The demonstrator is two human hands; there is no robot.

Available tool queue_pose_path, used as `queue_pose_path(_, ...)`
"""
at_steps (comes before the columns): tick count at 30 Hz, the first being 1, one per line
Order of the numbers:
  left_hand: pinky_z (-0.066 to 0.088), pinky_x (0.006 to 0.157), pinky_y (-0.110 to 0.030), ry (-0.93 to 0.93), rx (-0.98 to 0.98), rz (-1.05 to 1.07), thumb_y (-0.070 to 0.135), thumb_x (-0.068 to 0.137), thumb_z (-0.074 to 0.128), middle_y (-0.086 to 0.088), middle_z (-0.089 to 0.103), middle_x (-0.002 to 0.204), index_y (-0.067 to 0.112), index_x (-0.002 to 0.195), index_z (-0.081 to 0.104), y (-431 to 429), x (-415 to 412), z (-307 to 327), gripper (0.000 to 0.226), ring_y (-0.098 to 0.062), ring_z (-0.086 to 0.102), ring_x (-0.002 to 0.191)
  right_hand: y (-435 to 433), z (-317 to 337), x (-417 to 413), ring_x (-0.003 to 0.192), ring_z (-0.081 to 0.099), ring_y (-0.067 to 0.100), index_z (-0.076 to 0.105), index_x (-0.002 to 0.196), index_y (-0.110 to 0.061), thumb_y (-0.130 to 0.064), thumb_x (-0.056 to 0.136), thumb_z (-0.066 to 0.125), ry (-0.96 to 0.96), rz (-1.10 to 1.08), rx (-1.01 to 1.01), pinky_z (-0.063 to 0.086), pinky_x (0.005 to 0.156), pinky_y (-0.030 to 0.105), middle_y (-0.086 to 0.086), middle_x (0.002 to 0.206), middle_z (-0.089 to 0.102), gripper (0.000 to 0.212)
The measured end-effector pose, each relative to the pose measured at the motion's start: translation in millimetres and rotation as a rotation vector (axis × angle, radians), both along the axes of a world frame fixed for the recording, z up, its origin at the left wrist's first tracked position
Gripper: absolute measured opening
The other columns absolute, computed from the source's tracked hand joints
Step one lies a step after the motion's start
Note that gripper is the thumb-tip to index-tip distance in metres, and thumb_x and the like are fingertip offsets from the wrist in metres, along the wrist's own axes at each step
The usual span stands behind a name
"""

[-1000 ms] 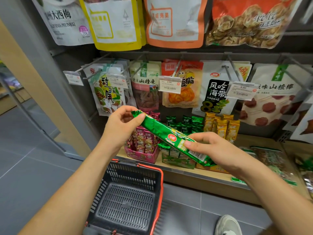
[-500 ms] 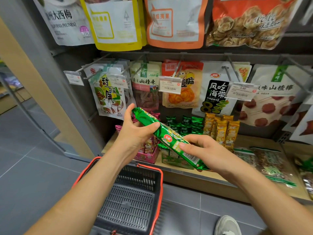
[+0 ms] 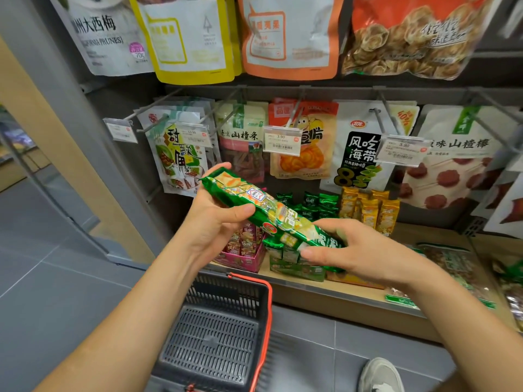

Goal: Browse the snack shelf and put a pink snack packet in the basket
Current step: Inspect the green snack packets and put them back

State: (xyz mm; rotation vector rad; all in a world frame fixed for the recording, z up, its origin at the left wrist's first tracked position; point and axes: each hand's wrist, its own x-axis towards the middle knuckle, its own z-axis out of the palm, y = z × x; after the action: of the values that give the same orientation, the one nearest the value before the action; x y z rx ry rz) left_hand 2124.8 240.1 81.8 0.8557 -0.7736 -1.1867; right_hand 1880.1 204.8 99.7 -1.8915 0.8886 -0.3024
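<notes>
On the lower shelf (image 3: 356, 297), in the head view, the pink snack packets (image 3: 246, 245) stand upright in a pink display box (image 3: 240, 261), partly hidden behind the left hand (image 3: 215, 222). They look light, crinkly and slippery, probably brittle inside, so they are best pinched at a top end and lifted straight out. Both hands are occupied: the left curls round the upper end of a long green packet (image 3: 271, 213), and the right hand (image 3: 365, 250) pinches its lower end. The basket (image 3: 209, 340) sits below the hands, just in front of the shelf.
</notes>
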Motion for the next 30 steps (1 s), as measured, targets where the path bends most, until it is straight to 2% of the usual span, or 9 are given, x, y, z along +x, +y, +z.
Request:
queue_pose_path(3,0.057,0.067,-0.029,-0.055,0.023,0.011,-0.014,0.054,0.07,-0.006,0.07,0.09,0.014,0.108,0.056,0.6,14.2,3.2,0.062,-0.022,0.069,0.089,-7.0,0.2,-8.0,0.086,0.057,-0.007,0.062,0.113,-0.03,-0.046,0.081,0.072,0.078,-0.089,-0.217,0.046,0.073,0.021,-0.018,0.103,0.062,0.037)
queue_pose_path(5,0.056,0.063,-0.025,-0.231,0.046,0.065,-0.009,0.05,0.074,-0.002,0.072,0.085,0.015,0.097,0.061,1.3,25.1,4.5,0.054,-0.017,0.069,0.084,-8.9,-0.3,-11.1,0.086,0.053,-0.007,0.056,0.12,-0.033,-0.04,0.081,0.073,0.088,-0.186,-0.328,0.044,0.074,0.019,-0.02,0.109,0.056,0.043)
queue_pose_path(9,0.055,0.062,-0.023,-0.707,0.139,0.114,0.016,0.041,0.097,0.005,0.073,0.084,0.031,0.083,0.062,5.1,36.3,3.4,0.056,-0.009,0.068,0.081,-11.0,-0.4,-16.8,0.067,0.055,-0.008,0.058,0.111,-0.034,-0.028,0.078,0.078,-0.073,-0.301,-0.388,0.04,0.056,0.008,-0.018,0.098,0.059,0.039)
queue_pose_path(13,0.047,0.078,-0.032,-1.383,0.161,0.163,0.036,0.06,0.09,0.008,0.066,0.1,0.034,0.094,0.06,6.0,34.6,-1.9,0.045,-0.016,0.059,0.095,-10.1,2.2,-19.6,0.074,0.057,-0.01,0.061,0.105,-0.033,-0.027,0.075,0.081,-0.084,-0.287,-0.496,0.042,0.058,0.007,-0.022,0.094,0.059,0.037)
queue_pose_path(16,0.036,0.087,-0.025,-1.698,-0.075,0.12,0.035,0.065,0.087,0.007,0.063,0.112,0.025,0.116,0.064,7.3,18.4,-4.4,0.056,-0.016,0.054,0.107,-10.7,0.3,-18.3,0.084,0.056,0.001,0.063,0.11,-0.026,-0.029,0.075,0.081,0.0,-0.251,-0.576,0.04,0.069,0.012,-0.016,0.099,0.059,0.04)
queue_pose_path(20,0.038,0.09,-0.022,-1.634,-0.225,0.021,0.047,0.075,0.077,0.009,0.063,0.118,0.022,0.127,0.06,11.5,-17.5,-7.8,0.06,-0.002,0.048,0.106,-6.7,-1.7,-10.4,0.096,0.052,0.003,0.061,0.109,-0.027,-0.026,0.074,0.082,-0.016,-0.193,-0.624,0.041,0.081,0.014,-0.014,0.102,0.057,0.042)
queue_pose_path(23,0.045,0.084,-0.026,-1.592,-0.24,0.021,0.041,0.078,0.075,0.008,0.065,0.113,0.022,0.123,0.061,9.0,-30.5,-10.4,0.051,-0.006,0.053,0.101,-7.4,-3.4,-10.2,0.092,0.05,-0.003,0.052,0.105,-0.039,-0.027,0.074,0.082,-0.002,-0.144,-0.592,0.036,0.078,0.01,-0.015,0.105,0.055,0.045)
queue_pose_path(27,0.047,0.077,-0.029,-1.563,-0.216,0.027,0.037,0.08,0.074,0.008,0.066,0.104,0.023,0.116,0.063,7.2,-32.5,-17.0,0.041,-0.01,0.058,0.093,-9.0,1.5,-15.5,0.086,0.066,0.001,0.052,0.117,-0.041,-0.045,0.074,0.075,-0.091,-0.138,-0.129,0.052,0.071,0.014,-0.012,0.113,0.058,0.049)
queue_pose_path(30,0.046,0.071,-0.029,-1.578,-0.194,0.009,0.038,0.08,0.073,0.008,0.065,0.1,0.025,0.117,0.057,6.0,-38.3,-26.0,0.042,-0.012,0.06,0.088,-8.1,1.3,-10.7,0.072,0.073,0.023,0.054,0.119,-0.03,-0.025,0.087,0.066,-0.283,-0.267,0.127,0.058,0.06,0.026,0.01,0.114,0.062,0.035)
